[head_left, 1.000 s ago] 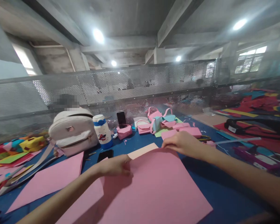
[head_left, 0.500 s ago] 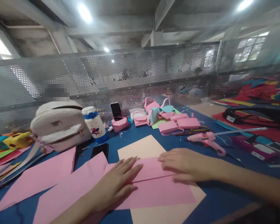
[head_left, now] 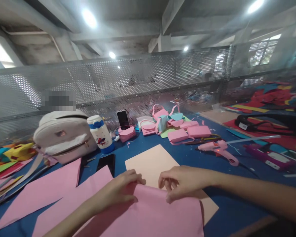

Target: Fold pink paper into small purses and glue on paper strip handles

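A pink sheet of paper (head_left: pixel 167 217) spans the front of the table, its far edge lifted and curved. My left hand (head_left: pixel 123 189) grips that edge near its left corner, thumb on the near face and fingers curled over the top. My right hand (head_left: pixel 182 182) is at the same edge farther right, its thumb on the paper and its fingers bent behind. Under the pink sheet lies a peach sheet of paper (head_left: pixel 153 159), turned at an angle. Another pink sheet (head_left: pixel 71 202) lies beneath my left forearm.
A pink glue gun (head_left: pixel 219 148) lies to the right, beside a purple device (head_left: pixel 268 158). Small pink paper bags (head_left: pixel 199 131) stand at the back. To the left are a white backpack (head_left: pixel 61 135), a bottle (head_left: pixel 101 135) and a black phone (head_left: pixel 107 163).
Both hands lay flat on a folded flap of the pink paper. Now their fingers are curled, and the paper's far edge is raised and closer to me.
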A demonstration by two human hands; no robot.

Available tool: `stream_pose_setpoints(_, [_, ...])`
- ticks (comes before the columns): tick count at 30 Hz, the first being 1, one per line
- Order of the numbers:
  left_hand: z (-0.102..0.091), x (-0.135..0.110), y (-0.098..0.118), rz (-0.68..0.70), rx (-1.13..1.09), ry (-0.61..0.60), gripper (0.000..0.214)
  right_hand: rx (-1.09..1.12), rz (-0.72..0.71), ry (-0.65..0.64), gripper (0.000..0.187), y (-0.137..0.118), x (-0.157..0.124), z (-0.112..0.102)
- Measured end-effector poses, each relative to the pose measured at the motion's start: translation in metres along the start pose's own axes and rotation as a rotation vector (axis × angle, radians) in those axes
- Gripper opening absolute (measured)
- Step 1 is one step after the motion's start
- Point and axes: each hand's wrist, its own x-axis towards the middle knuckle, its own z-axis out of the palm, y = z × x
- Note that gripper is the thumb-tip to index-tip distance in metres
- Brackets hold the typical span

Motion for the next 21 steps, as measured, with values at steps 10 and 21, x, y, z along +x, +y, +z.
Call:
stream_pose_setpoints(10, [-0.068, -0.005, 0.001, 0.003, -0.259, 0.391, 0.012, 0.774, -0.051, 0.479, 0.049, 0.015, -0.014, -0.018])
stream_pose_setpoints(21, [0.024, 0.026, 0.040, -0.204, -1.305, 0.713, 0.036, 0.852, -0.047, 0.241, 0.071, -0.002, -0.006, 0.015])
